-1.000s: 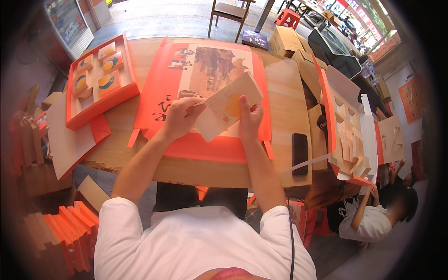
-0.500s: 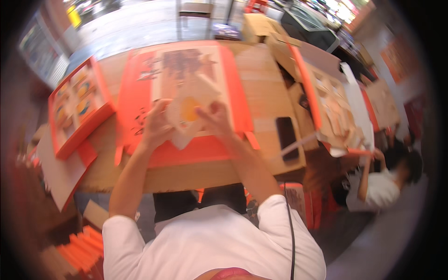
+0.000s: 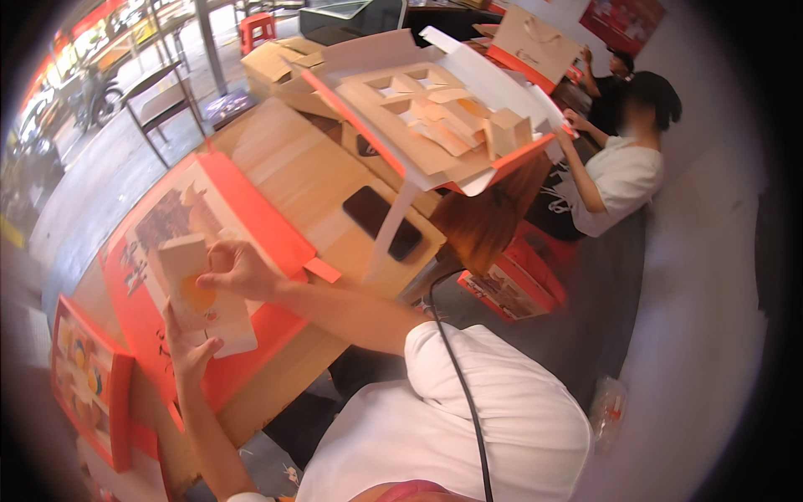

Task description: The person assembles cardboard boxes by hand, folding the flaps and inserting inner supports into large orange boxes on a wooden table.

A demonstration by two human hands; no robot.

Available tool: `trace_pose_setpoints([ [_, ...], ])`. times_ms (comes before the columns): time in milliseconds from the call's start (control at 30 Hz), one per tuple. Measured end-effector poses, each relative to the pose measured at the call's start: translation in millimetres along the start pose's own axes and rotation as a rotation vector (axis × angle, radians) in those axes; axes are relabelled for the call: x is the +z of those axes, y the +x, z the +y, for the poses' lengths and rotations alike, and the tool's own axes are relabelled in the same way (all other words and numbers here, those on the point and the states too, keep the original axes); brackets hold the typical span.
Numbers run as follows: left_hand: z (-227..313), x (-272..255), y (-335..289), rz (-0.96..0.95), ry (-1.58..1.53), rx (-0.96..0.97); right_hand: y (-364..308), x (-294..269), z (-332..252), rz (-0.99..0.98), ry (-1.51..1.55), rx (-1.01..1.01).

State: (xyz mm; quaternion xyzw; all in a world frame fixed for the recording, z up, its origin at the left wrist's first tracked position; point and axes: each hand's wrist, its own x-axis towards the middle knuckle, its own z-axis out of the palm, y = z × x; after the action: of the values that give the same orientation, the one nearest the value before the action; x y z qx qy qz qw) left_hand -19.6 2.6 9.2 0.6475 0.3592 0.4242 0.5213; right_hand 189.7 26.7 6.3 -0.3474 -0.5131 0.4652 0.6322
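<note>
Between my hands is a small cream cardboard carton (image 3: 226,321) with an orange round patch on its face. It is tilted, above a large flat red-edged box or panel (image 3: 288,335) printed with a dark picture and black lettering. My left hand (image 3: 191,350) grips the carton's lower left edge, thumb on the near face and fingers behind. My right hand (image 3: 238,272) pinches the carton's right side beside the orange patch, its fingers curled. The carton's back is hidden.
A red tray box (image 3: 121,410) with compartments stands at left. A black phone (image 3: 383,221) lies on the wooden table (image 3: 268,138). Beyond it, an open red-rimmed box (image 3: 385,155) holds folded cartons. A person (image 3: 627,171) in a white top reaches to its far corner; another sits behind.
The view has swung right, so the table appears further left and turned. Both hands still hold the carton, which now shows a longer, flatter face.
</note>
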Motion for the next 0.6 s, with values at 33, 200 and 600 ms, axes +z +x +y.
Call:
trace_pose_setpoints([
  [33,-4,-1,-1,0.031,-0.005,-0.056,0,1,2,0.029,-0.039,-0.017],
  [200,-23,-14,6,0.123,-0.234,-0.165,-3,4,8,0.029,-0.157,0.032],
  [600,-12,-14,7,0.153,-0.478,-0.148,-9,9,13,-0.199,-0.013,0.05],
])
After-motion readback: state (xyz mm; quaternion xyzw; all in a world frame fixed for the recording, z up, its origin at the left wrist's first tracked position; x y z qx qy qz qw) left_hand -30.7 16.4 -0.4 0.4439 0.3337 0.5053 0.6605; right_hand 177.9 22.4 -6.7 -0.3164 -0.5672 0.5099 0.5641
